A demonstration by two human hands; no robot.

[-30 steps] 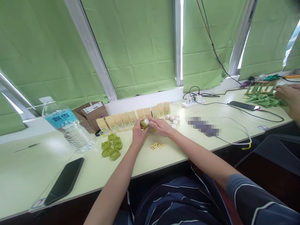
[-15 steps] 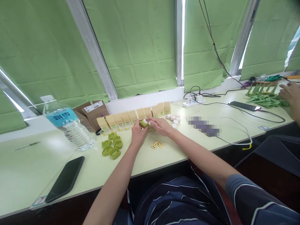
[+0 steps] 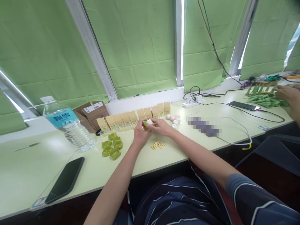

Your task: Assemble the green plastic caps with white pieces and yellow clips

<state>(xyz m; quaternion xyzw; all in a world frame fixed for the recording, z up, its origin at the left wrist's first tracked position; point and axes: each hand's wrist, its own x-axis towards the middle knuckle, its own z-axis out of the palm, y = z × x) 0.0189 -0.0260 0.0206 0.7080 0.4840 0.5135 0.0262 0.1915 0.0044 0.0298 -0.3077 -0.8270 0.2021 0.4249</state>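
Green blinds point(image 3: 140, 47) fill the top of the frame. Pale table point(image 3: 145, 164) runs across the middle. Bottle point(image 3: 70, 128), blue label, tilted in view, left of frame; box point(image 3: 93, 117) just behind it. Black phone point(image 3: 65, 181) flat at lower left.

Left hand point(image 3: 140, 133) center frame, thumb and fingers pinching a green cup. Right hand point(image 3: 162, 126) just beside it, fingers curled against a white piece at the cup; can't tell if it grips. Another person's hand point(image 3: 288, 94) at the right edge, by a green pile point(image 3: 267, 101); its grip is unclear.

Row of beige cards point(image 3: 125, 118) stands behind the hands, center. Charging phone point(image 3: 243, 105) lies right, blurred-out item point(image 3: 203, 126) nearer center, power strip point(image 3: 193, 102) above it.

Spare green cups point(image 3: 114, 153) clustered left of the left hand. White balls point(image 3: 175, 122) grouped right of the right hand. Yellow rings point(image 3: 154, 145) below the hands. Pen point(image 3: 27, 147) far left. Green cup point(image 3: 145, 124) sits between the hands, over the table; white piece point(image 3: 149, 122) against it, seating can't be told.
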